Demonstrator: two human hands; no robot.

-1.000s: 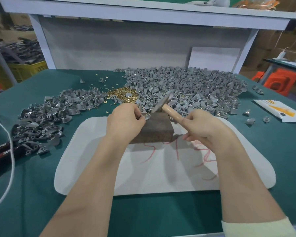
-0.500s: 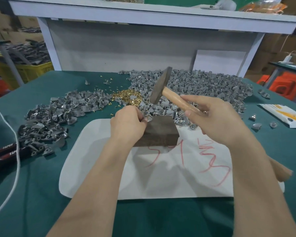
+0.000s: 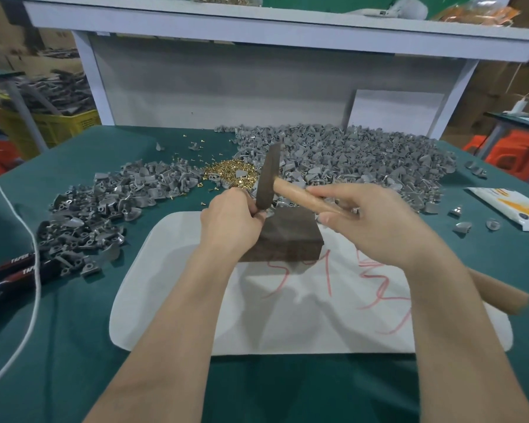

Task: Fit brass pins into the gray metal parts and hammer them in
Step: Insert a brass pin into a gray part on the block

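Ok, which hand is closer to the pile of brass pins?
Left. The left hand sits just short of the brass pins, at a corner of the dark block; the right hand is farther off to the right, gripping the hammer handle.

Brass pins (image 3: 230, 176), teal tablecloth (image 3: 58, 346)

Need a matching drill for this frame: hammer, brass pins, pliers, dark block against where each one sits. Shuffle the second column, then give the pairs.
Things
1. hammer
2. brass pins
3. pliers
4. dark block

Places
A. on the white mat
B. gripped by the right hand
C. at the left edge of the table
D. loose pile next to the gray parts

Pairs: 1-B, 2-D, 3-C, 4-A
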